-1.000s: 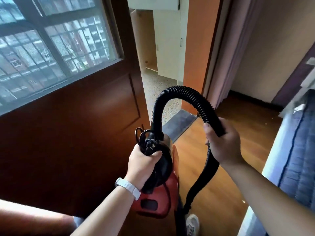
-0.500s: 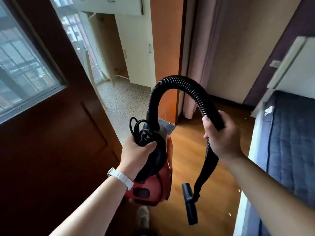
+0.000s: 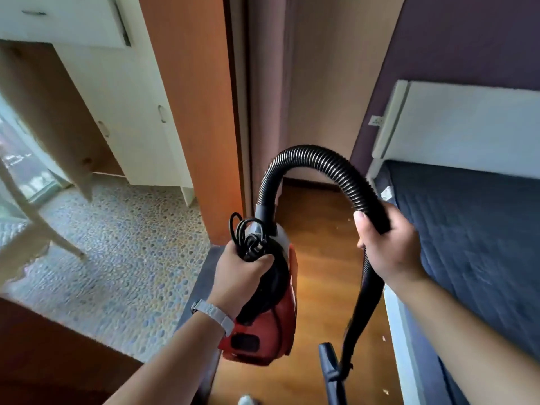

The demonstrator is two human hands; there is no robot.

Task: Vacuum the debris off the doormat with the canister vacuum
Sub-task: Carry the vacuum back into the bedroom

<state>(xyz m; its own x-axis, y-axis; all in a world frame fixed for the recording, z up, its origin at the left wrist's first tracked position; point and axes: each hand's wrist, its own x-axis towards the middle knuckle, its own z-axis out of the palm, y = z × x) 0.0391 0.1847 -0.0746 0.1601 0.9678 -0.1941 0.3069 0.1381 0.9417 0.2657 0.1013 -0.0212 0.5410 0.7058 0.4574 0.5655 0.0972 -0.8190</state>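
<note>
A red and black canister vacuum [image 3: 271,325] hangs in the air at the centre. My left hand [image 3: 242,273] grips its black top handle together with a coiled black cord [image 3: 247,232]. A ribbed black hose [image 3: 315,159] arches up from the canister and down to my right hand [image 3: 388,244], which is closed around it. Below that hand the hose drops to a black nozzle [image 3: 330,366] that dangles over the wooden floor [image 3: 315,258]. A strip of the grey doormat [image 3: 201,287] lies in the doorway, mostly hidden behind my left hand and the canister.
A pebble-patterned floor [image 3: 122,252] spreads beyond the doorway at left, with white cabinets [image 3: 128,112] and a white chair leg [image 3: 43,229]. The brown door [image 3: 43,361] stands at lower left. A bed with a blue mattress [image 3: 473,244] borders the right. Small crumbs [image 3: 384,338] dot the wood.
The view has swung right, away from the door's window, bringing the pebble floor, cabinets and bed into sight. Both hands keep the same grips, and the nozzle has swung into view.
</note>
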